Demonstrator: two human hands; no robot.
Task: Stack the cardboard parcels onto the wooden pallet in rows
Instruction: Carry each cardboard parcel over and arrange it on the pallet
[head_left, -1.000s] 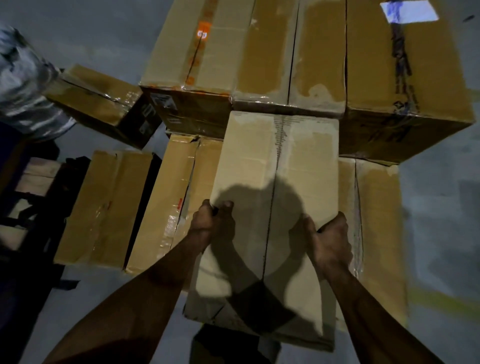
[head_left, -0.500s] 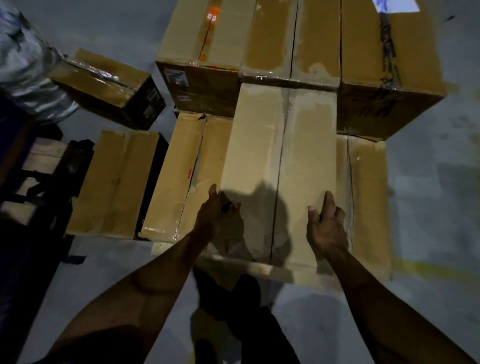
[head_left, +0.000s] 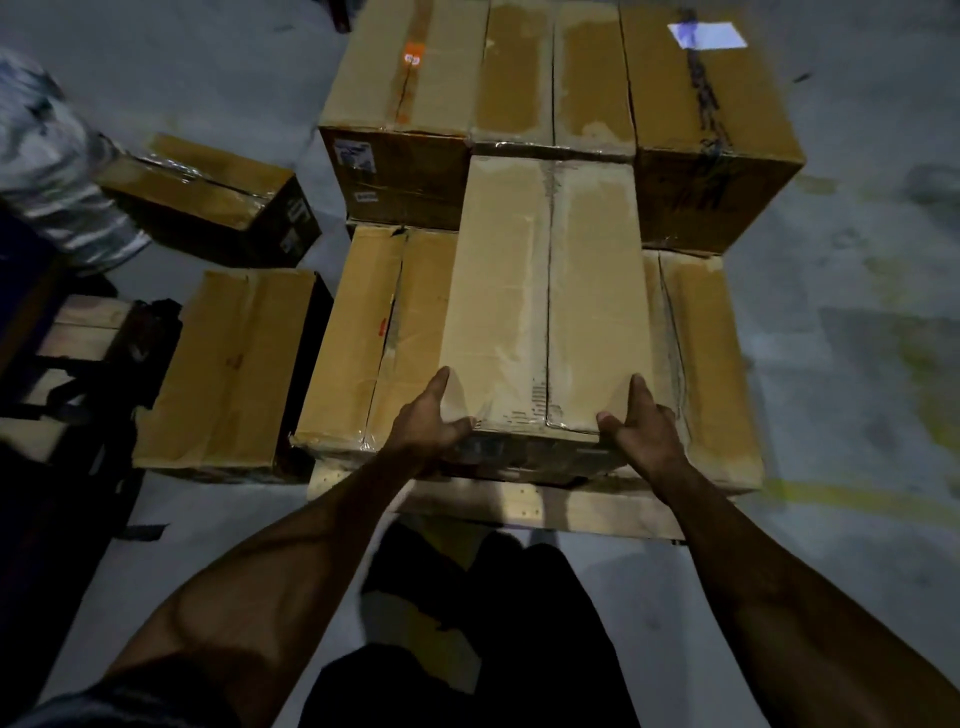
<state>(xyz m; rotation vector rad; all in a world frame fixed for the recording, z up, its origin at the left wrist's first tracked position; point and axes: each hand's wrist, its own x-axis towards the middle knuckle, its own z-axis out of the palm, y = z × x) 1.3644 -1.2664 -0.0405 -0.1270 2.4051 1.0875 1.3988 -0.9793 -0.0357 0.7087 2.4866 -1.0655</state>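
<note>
Floor: grey concrete (head_left: 857, 364), wooden pallet (head_left: 545, 506).
Hands: left hand (head_left: 426, 431), right hand (head_left: 641, 434), fingers spread, pressing parcel (head_left: 545, 291) corners.
Handling: likely stiff, heavy; hold near corners.

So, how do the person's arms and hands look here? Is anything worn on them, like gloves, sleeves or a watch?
Both hands, the left hand and the right hand, are bare: no gloves, and no rings or watch show. The forearms are bare as well, with no sleeves down to the wrists. Only at the bottom left edge does a dark sleeve edge seem to begin, though the dim light makes that uncertain.
</note>
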